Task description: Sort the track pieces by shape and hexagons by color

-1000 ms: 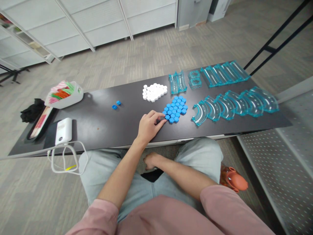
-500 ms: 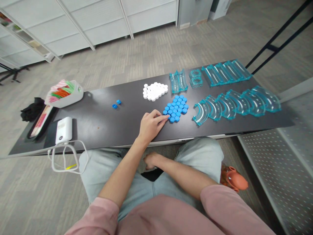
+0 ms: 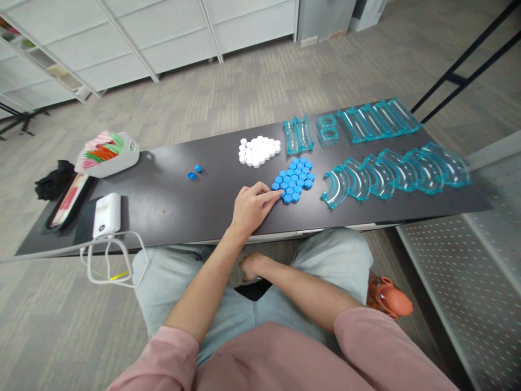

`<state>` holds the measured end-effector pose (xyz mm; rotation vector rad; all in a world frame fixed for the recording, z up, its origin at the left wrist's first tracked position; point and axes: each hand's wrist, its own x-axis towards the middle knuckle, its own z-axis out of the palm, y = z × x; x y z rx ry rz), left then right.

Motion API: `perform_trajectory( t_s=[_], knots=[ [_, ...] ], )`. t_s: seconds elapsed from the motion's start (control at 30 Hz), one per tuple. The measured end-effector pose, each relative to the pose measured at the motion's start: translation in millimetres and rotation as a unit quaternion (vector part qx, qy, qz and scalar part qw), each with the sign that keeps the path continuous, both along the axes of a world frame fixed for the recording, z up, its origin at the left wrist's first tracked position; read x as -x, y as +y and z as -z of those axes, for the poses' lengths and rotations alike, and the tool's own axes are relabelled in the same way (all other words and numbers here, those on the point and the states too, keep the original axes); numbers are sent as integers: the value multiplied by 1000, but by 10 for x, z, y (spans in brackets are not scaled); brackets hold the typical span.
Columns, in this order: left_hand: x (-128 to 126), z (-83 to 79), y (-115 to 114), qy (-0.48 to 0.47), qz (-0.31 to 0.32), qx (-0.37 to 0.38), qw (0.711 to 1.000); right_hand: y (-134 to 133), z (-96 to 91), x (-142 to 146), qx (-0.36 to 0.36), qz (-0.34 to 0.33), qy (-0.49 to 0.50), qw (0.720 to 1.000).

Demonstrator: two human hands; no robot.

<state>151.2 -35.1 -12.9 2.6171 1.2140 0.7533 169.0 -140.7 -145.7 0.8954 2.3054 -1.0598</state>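
Note:
My left hand (image 3: 253, 207) reaches over the dark table, thumb and fingers closed on a small blue hexagonal block (image 3: 281, 193) at the near left edge of a cluster. The fingertips partly cover that block. Around it, several blue hexagonal blocks (image 3: 299, 175) lie packed side by side like a honeycomb. Two more blue blocks (image 3: 195, 172) lie apart, farther left. Behind the cluster is a group of white hexagonal blocks (image 3: 260, 151). Below the table edge, between my knees, my right hand (image 3: 251, 266) rests loosely closed, and nothing shows in it.
Clear teal curved track pieces (image 3: 380, 176) lie right of the blocks, with straight ones (image 3: 378, 120) and small teal frames (image 3: 326, 130) behind. On the left of the table (image 3: 175, 201) stand a white basket (image 3: 122, 160), a black tray (image 3: 69, 203) and a white device (image 3: 107, 215) with a hanging cable.
Hardly anything differs. The view has shifted very slightly; my left hand stays at the blue cluster's edge and my right hand stays below the table.

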Motion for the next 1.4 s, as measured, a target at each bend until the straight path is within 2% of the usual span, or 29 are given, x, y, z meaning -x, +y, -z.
perform_trajectory(
  t_s=[0.13, 0.23, 0.33, 0.4, 0.47, 0.53, 0.6, 0.73, 0.87, 1.0, 1.1, 1.2, 1.3, 1.4],
  knots=[
    [-13, -1, -24, -53, 5, 8, 999, 0, 11, -1, 6, 12, 2, 1000],
    [140, -40, 39, -130, -19, 18, 991, 2, 11, -22, 4, 6, 4, 1000],
    [587, -113, 235, -150, -114, -12, 982, 8, 6, -41, -1, -4, 5, 1000],
    [1006, -152, 414, -119, -208, -27, 970, 13, 2, -38, 0, -8, 3, 1000],
    [1413, -163, 588, -93, -273, -23, 957, 18, 1, -23, 4, -11, -2, 1000],
    [1712, -140, 729, -71, -304, -14, 950, 22, 3, -9, 6, -13, -9, 1000],
    [1862, -95, 825, -55, -316, 10, 947, 24, 13, -5, 7, -14, -14, 1000],
    [1862, -18, 891, -39, -310, 52, 948, 23, 45, -28, 10, -14, -21, 1000],
    [1830, 3, 861, -52, -290, 46, 955, 13, 66, -50, 15, -9, -27, 999],
    [1859, 4, 772, -60, -344, 20, 937, 12, 60, -72, 26, -3, -30, 999],
    [1881, -6, 642, -73, -368, 38, 926, 17, 53, -97, 27, -2, -27, 999],
    [1900, -32, 445, -90, -366, 54, 925, 18, 60, -106, 25, -1, -25, 999],
    [1867, -64, 229, -94, -335, 59, 936, 6, 79, -89, 25, 11, -23, 999],
    [1674, -75, 60, -127, -275, 75, 950, -15, 90, -60, 32, 12, -25, 999]
  ],
)
